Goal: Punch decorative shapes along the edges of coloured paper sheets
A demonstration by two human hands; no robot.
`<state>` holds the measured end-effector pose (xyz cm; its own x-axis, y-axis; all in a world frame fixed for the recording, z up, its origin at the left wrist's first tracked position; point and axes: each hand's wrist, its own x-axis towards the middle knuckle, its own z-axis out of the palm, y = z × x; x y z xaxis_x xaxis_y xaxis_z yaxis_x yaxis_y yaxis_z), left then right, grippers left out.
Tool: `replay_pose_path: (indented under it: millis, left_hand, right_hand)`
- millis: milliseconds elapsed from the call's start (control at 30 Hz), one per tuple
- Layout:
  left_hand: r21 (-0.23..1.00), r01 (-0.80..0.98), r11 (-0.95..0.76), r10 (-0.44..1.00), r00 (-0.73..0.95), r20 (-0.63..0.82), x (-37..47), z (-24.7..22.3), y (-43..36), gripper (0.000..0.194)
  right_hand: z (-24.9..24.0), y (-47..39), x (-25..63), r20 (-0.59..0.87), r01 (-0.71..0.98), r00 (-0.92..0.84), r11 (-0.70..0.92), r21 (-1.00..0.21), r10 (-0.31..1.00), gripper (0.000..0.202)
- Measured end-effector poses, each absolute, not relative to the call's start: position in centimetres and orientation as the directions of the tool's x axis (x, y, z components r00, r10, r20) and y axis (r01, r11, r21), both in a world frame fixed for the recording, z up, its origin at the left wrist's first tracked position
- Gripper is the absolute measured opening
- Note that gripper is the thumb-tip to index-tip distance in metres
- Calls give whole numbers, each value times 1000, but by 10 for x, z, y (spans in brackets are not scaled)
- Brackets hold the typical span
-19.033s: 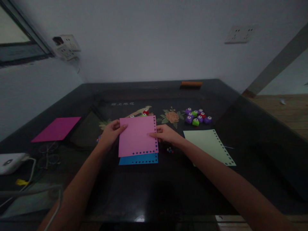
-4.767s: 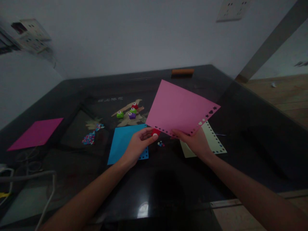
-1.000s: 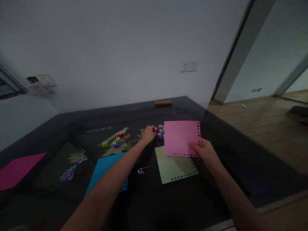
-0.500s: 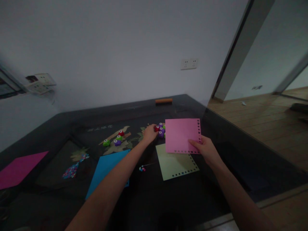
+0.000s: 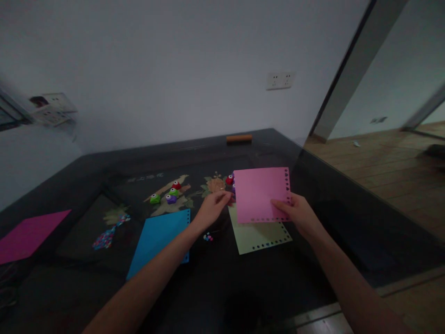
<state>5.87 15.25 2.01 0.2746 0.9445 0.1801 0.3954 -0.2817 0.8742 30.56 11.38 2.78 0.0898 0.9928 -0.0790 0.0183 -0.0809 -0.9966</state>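
My right hand pinches the right edge of a pink sheet with holes along two sides. The sheet is raised over a pale yellow-green sheet on the dark table and covers part of it. My left hand is just left of the pink sheet, thumb and fingers together; what lies between the fingertips, if anything, is too small to make out. Behind the pink sheet's left edge a red toy with an eye peeks out, with purple ones partly hidden. A blue sheet lies under my left forearm.
Several eyed toys stand at the left-centre of the table. Small coloured beads lie left, others near the middle. A magenta sheet is far left. An orange-brown stick rests at the back.
My left hand has drawn back toward me from the cluster of toys. The pink sheet has shifted slightly left and covers more of the toys. The camera view has tilted a little.
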Motion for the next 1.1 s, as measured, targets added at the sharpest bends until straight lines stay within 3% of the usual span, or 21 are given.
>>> replay_pose_path:
  millis: [100,267,500,800,1000,1100]
  left_hand:
    - [953,271,-137,943,331,41,57,25,128,26]
    - [986,164,29,979,197,-61,53,24,114,16]
    - [962,272,14,983,175,-63,47,27,114,10]
    - [976,218,20,958,274,-81,46,25,111,7]
    - [896,428,-116,959,283,-11,45,31,106,21]
    - [794,555,-249,954,283,102,43,26,106,17]
  right_hand:
    - [28,111,298,-138,8,27,-138,-990,990,33]
    - [24,108,290,-156,52,-42,-154,-987,987,34]
    - [26,111,295,-52,35,-13,-51,-998,999,30]
    - [19,120,304,4,44,145,-3,-999,989,24]
    - [17,123,310,-32,73,172,-45,-996,985,31]
    - [17,125,317,-48,113,177,-68,-991,983,34]
